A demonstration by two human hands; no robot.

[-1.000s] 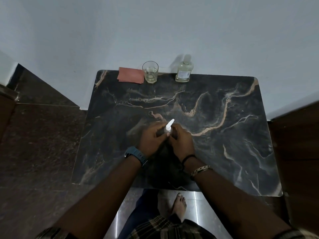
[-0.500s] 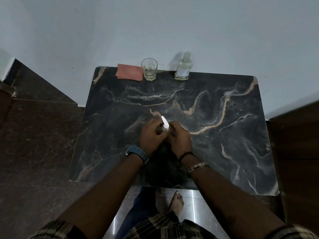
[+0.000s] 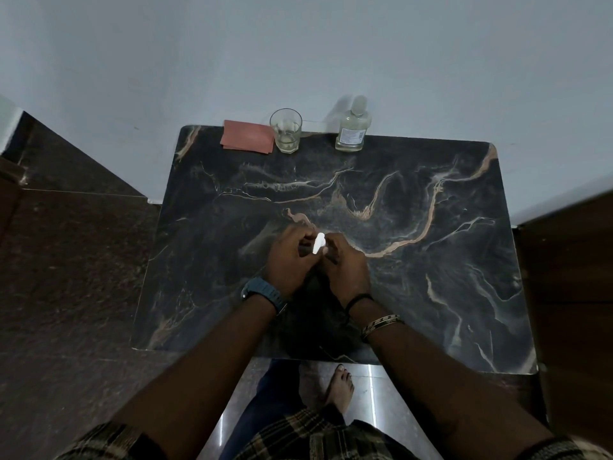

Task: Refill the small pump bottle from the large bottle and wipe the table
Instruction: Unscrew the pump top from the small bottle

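1. Left hand (image 3: 290,260), blue watch (image 3: 263,291) at the wrist: fingers curled round the small pump bottle (image 3: 317,244) at mid-table.
2. Right hand (image 3: 346,264), black cord and banded bangle (image 3: 381,324) at the wrist: fingers curled onto the same bottle from the other side. Only its white pump head shows between the two hands.
3. Table (image 3: 431,277): dark marble-patterned top with tan veins, rounded corners, set against a pale wall (image 3: 298,44).
4. Large bottle (image 3: 351,129): clear, capped, upright at the far edge.
5. Drinking glass (image 3: 286,130): just left of the large bottle, apart from it.
6. Reddish cloth (image 3: 247,140): folded flat, just beside the glass.
7. Floor (image 3: 66,277): dark speckled stone; one bare foot (image 3: 340,390) below the near edge.
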